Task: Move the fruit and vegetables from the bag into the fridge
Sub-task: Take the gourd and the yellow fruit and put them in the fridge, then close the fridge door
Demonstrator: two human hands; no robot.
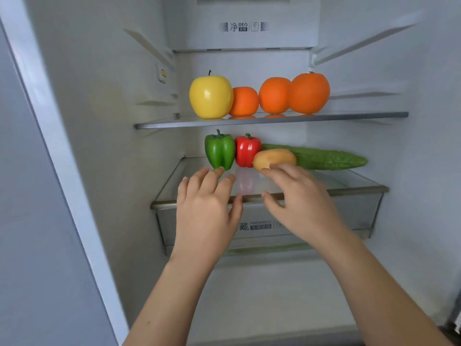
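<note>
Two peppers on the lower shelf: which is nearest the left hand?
The green pepper, leftmost on the lower shelf; the left hand's fingertips reach its base. The red pepper stands further right, beside the potato.

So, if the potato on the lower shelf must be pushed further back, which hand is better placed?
Probably the right. The right hand already reaches the potato, while the left hand is over by the green pepper.

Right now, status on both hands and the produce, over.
Left hand open, fingertips by green pepper. Right hand open, fingertips at potato. Red pepper, bitter gourd beside them on lower shelf. Nothing blocking.
</note>
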